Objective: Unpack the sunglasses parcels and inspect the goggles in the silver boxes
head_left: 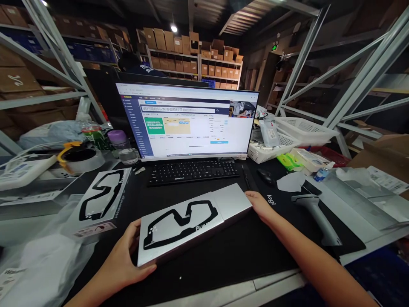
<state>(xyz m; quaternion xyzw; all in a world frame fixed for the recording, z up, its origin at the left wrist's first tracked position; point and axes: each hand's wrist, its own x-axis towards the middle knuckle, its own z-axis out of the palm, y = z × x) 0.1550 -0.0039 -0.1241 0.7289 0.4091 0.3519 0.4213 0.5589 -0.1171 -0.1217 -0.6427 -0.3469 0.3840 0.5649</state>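
A silver-white box (pixel 183 221) printed with a black goggle-shaped outline is held tilted above the dark desk mat. Its plain inner part (pixel 231 202) sticks out of the printed sleeve on the right. My left hand (pixel 128 251) is closed round the left end, thumb along the near lower edge. At the right end my right hand (pixel 257 204) grips the inner part, with most of its fingers hidden behind it. A second box with the same kind of print (pixel 104 196) lies to the left, beyond my left hand.
Behind the box stand a keyboard (pixel 193 171) and a lit monitor (pixel 188 123). A mouse (pixel 266 177) and a grey barcode scanner (pixel 316 217) lie on the right. Clear plastic wrap (pixel 47 256) covers the left front, and white baskets (pixel 271 147) stand back right.
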